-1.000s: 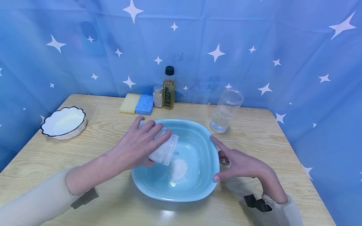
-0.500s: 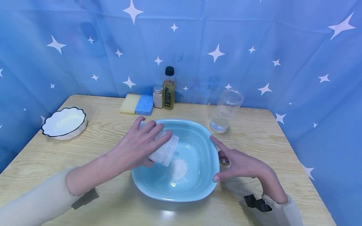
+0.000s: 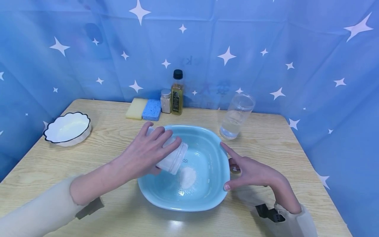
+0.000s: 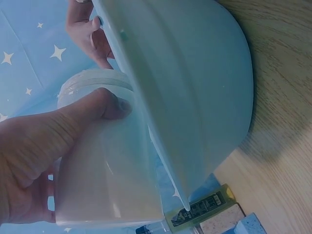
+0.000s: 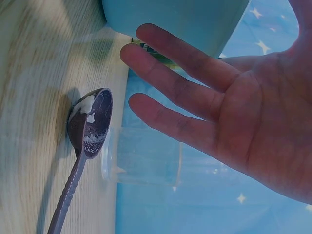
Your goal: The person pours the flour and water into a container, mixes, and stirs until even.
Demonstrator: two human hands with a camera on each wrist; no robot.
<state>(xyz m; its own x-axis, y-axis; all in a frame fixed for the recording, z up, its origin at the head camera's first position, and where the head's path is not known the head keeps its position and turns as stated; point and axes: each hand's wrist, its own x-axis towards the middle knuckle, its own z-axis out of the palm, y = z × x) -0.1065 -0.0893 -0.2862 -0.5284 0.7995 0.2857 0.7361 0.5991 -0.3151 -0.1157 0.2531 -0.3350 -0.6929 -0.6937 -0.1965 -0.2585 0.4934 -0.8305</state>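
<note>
My left hand [image 3: 148, 148] grips a translucent plastic jar [image 3: 173, 158] from above, its thumb along the side in the left wrist view. The jar tilts over the light blue basin [image 3: 216, 164], mouth to the right and down. A patch of white powder [image 3: 187, 177] lies on the basin's floor. At the right rim my right hand [image 3: 254, 171] rests its thumb and index fingertip, spread apart. The right wrist view shows its other fingers extended. Near them on the table lies a dark scoop [image 5: 90, 124] with white powder residue, mostly hidden by the hand in the head view.
Behind the basin stands a clear glass [image 3: 234, 121] with liquid in it. Along the back sit a yellow sponge [image 3: 137, 108], a blue sponge [image 3: 152, 110], a small lidded jar [image 3: 165, 102] and an oil bottle [image 3: 177, 95]. A white scalloped bowl [image 3: 68, 128] is at left.
</note>
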